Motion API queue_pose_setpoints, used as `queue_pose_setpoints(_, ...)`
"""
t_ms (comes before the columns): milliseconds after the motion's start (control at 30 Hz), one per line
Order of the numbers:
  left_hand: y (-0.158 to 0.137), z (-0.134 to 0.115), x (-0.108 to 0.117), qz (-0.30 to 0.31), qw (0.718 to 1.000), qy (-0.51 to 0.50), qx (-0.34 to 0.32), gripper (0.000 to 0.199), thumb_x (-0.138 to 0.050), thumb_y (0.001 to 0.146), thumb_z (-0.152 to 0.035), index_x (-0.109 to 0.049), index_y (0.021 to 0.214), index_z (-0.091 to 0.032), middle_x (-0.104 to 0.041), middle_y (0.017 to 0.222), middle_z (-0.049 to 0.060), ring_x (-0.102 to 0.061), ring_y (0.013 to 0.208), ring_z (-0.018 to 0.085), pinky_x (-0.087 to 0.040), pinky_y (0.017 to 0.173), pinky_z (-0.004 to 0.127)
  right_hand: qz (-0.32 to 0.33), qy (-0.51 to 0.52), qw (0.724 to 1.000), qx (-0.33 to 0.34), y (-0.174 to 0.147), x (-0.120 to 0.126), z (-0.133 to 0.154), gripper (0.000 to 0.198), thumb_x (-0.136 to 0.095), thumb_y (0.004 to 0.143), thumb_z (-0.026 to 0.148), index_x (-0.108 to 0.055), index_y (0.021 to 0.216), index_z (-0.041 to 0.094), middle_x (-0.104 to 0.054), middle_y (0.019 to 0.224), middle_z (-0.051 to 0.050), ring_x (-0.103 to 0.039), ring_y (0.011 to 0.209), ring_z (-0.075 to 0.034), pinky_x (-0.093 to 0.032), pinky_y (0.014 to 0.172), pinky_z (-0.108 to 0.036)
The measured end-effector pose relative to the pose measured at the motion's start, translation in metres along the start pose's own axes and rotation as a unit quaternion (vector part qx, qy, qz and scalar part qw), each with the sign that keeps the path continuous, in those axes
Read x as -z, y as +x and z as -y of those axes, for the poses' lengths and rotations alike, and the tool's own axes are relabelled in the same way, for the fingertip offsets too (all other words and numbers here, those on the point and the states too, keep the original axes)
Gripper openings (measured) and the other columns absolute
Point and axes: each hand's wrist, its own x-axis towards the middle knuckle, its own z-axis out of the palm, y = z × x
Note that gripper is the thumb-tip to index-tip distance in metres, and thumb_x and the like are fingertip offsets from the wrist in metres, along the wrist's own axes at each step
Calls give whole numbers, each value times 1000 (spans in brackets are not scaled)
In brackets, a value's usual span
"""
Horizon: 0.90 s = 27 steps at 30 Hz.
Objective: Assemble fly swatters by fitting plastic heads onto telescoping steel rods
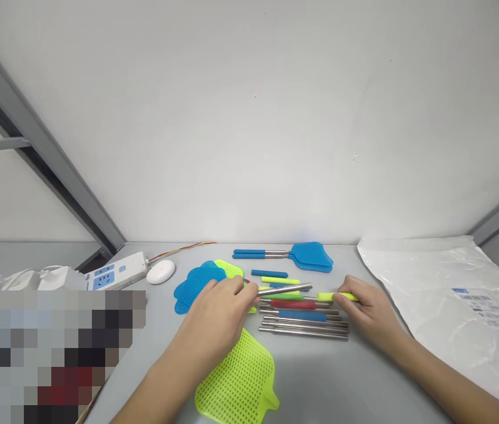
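Observation:
My left hand [227,300] is closed around one end of a metal rod [287,288], which points right above the pile. Between the thumb and fingers of my right hand [368,309] is a yellow-green handle sleeve [326,297], its free end near the rod's tip but apart from it. Below them lie several bare metal rods [304,334], with a red sleeve [293,304] and a blue sleeve [304,315] among them. A yellow-green fly swatter head [243,377] lies in front, partly behind my left forearm. Blue swatter heads [198,285] are stacked beyond my left hand.
Blue fly swatters with handles [311,257] lie by the wall. A white plastic mailing bag [443,294] covers the table's right side. To the left are a white round device [161,271], a power strip [116,272] with cables, and a pixelated area.

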Motion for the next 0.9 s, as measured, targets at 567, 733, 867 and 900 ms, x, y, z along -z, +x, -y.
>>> queue_pose_setpoints(567, 0, -4, -7, 10, 1000, 1, -24, 18, -40, 95, -21, -55, 86, -22, -53, 79, 1, -42, 65, 16, -25, 60, 30, -1, 36, 998, -54, 0, -2, 5, 33, -49, 93, 41, -54, 68, 21, -51, 64, 2, -46, 58, -12, -33, 54, -26)
queue_pose_setpoints(733, 1, -7, -9, 2, 1000, 6, -30, 18, -40, 95, -20, -55, 84, -21, -52, 78, 1, -42, 66, 16, -24, 59, 30, -5, 24, 999, -34, -1, -1, 6, 33, -49, 92, 39, -53, 66, 20, -51, 63, 2, -46, 57, -12, -34, 54, -26)
queue_pose_setpoints(867, 2, -6, -10, -5, 1000, 3, -30, 17, -41, 94, -19, -55, 84, -21, -53, 78, 1, -43, 65, 16, -23, 59, 29, -11, 12, 1000, -14, -1, -1, 6, 33, -48, 93, 39, -53, 66, 21, -51, 62, 1, -47, 56, -12, -34, 53, -26)
queue_pose_setpoints(900, 2, -6, -9, -7, 1000, 2, -29, 17, -42, 94, -19, -54, 83, -21, -53, 78, 1, -44, 65, 16, -23, 59, 29, -12, 8, 1000, -10, 0, -1, 6, 33, -48, 93, 40, -53, 66, 21, -51, 62, 1, -47, 56, -12, -34, 53, -26)
